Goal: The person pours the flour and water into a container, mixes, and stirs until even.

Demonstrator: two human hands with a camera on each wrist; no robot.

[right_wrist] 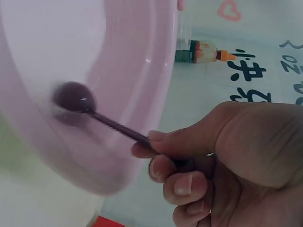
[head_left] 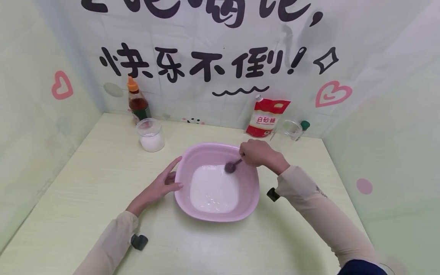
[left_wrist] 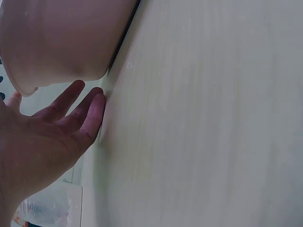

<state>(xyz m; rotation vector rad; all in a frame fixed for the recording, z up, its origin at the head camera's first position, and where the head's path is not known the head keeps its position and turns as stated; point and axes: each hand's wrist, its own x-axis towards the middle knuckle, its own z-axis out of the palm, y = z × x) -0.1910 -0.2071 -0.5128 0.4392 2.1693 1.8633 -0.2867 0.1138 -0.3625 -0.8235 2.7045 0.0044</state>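
A pink basin (head_left: pixel 253 198) stands on the table, with small glints on its pale bottom like a clear liquid. My left hand (head_left: pixel 159 187) is at the basin's left side, its thumb and forefinger touching the rim. In the left wrist view, the spread, fairly straight fingers (left_wrist: pixel 90 118) lie beside the outer wall. My right hand (head_left: pixel 258 152) is over the basin's back right rim and grips the handle of a dark spoon (right_wrist: pixel 73 97). The spoon's round bowl is down inside the basin, near its back right inner wall.
A clear jar of white powder (head_left: pixel 152 141) and an orange-capped sauce bottle (head_left: pixel 139 105) stand at the back left. At the back right are a red-and-white sugar pouch (head_left: pixel 264 119), a clear round container (head_left: pixel 291 130) and a green-capped bottle (head_left: pixel 304 126). Walls enclose the table's back and sides.
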